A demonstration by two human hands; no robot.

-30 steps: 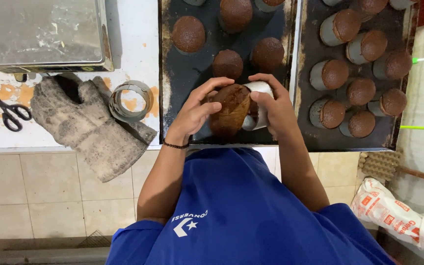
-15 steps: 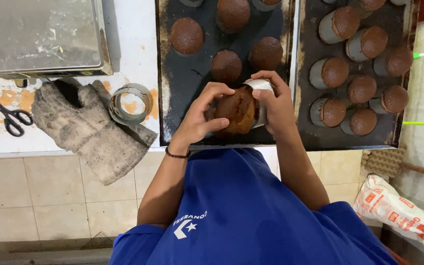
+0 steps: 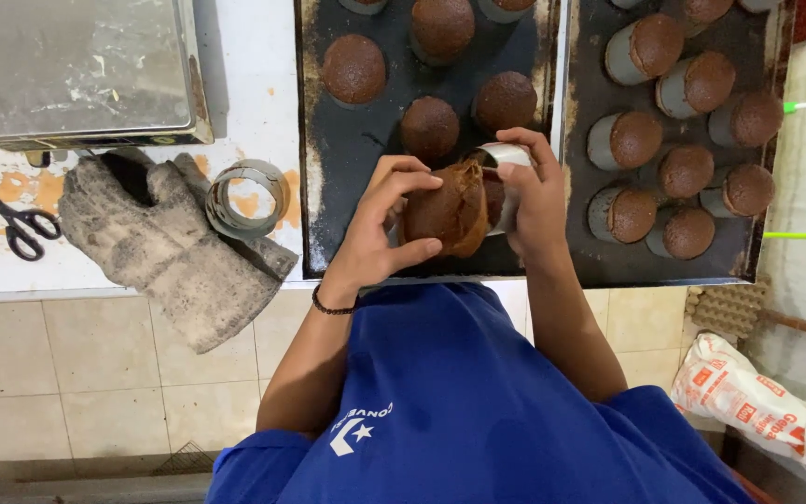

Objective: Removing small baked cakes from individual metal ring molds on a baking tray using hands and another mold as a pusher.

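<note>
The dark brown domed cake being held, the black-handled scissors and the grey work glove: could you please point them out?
Dark brown domed cake (image 3: 448, 207), head view, its side.
Black-handled scissors (image 3: 19, 224), head view, handle loops.
Grey work glove (image 3: 165, 245), head view, palm.

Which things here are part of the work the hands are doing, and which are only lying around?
In the work:
left hand gripping the brown cake
right hand holding the metal mould
two dark trays with more cakes

Lying around:
grey glove
scissors
tape roll
white bag
</note>
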